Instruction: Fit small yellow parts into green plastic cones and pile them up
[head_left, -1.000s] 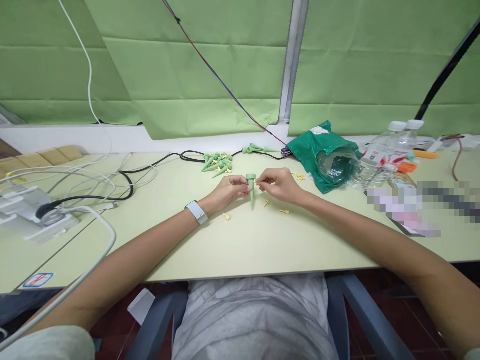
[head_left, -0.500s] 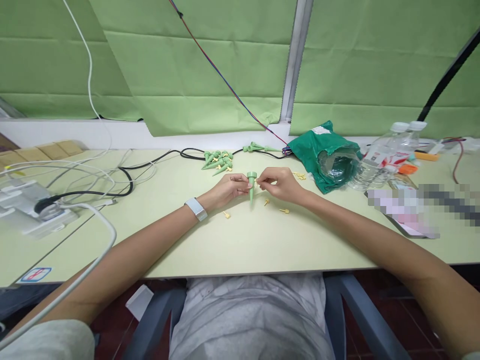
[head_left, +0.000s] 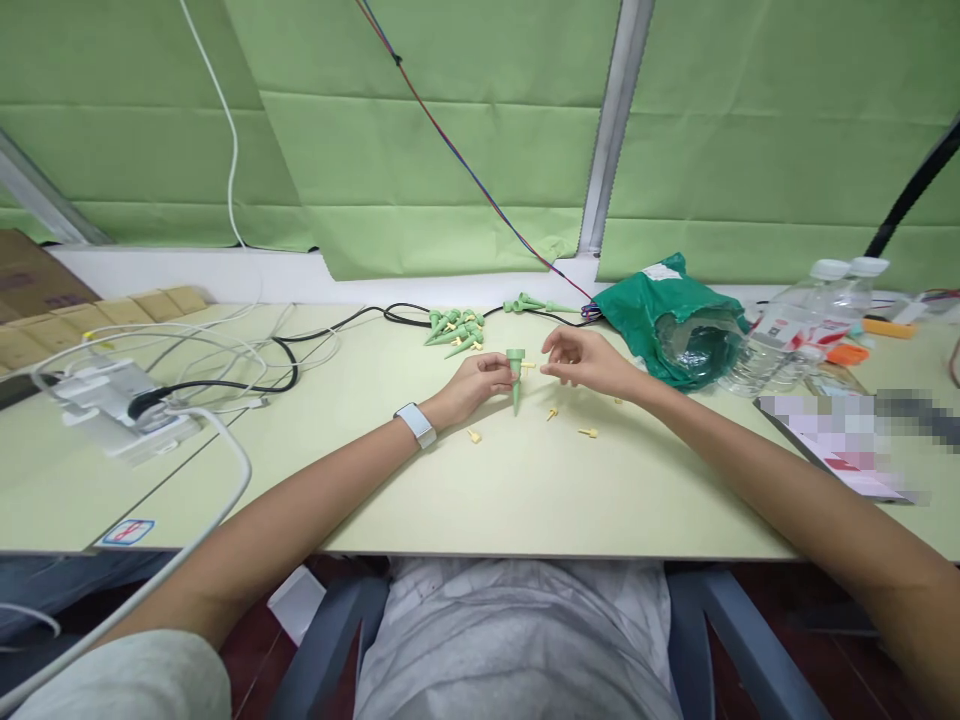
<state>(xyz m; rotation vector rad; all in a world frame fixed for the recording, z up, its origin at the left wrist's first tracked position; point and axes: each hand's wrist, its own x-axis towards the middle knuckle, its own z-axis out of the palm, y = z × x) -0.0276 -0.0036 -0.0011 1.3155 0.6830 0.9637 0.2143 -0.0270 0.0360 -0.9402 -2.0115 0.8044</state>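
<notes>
Right hand withdrawn, loosely spread, apparently empty, left hand pinching green spike, grip part-hidden

Cables crowd a white power strip, two bottles well apart.

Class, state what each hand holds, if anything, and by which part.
The left hand grips the green spike just below its wide cap; the right hand holds nothing visible.
</notes>
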